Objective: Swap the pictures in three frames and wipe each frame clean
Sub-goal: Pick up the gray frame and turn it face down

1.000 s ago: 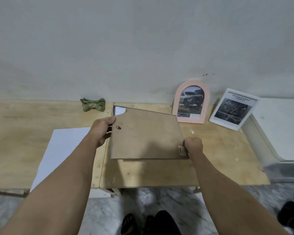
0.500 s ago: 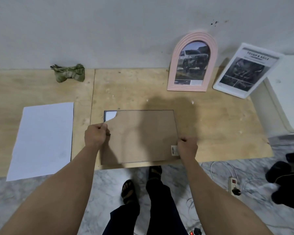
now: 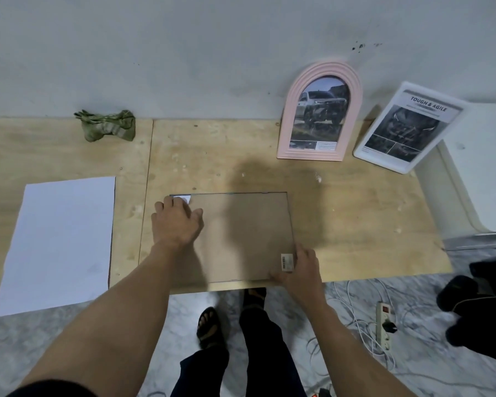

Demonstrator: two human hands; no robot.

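A rectangular frame lies face down on the wooden table [image 3: 355,213], its brown backing board [image 3: 241,233] up. My left hand [image 3: 176,222] rests flat on the board's left part, fingers spread. At the near right corner, beside a small label, my right hand [image 3: 301,267] grips the frame's edge. A pink arched frame [image 3: 320,113] with a truck picture leans on the wall. To its right leans a white frame [image 3: 407,127] with a car poster. A white paper sheet [image 3: 58,242] lies at the left. A green cloth [image 3: 106,126] is crumpled by the wall.
The frame's near edge lies close to the table's front edge. A white appliance [image 3: 481,167] stands at the right. On the marble floor lie a power strip [image 3: 384,325] with cables and dark shoes [image 3: 476,310]. My legs and sandals show below the table.
The face-down frame came down from mid-air onto the table and lies flat. My left hand let go of the left edge and opened onto the backing board.
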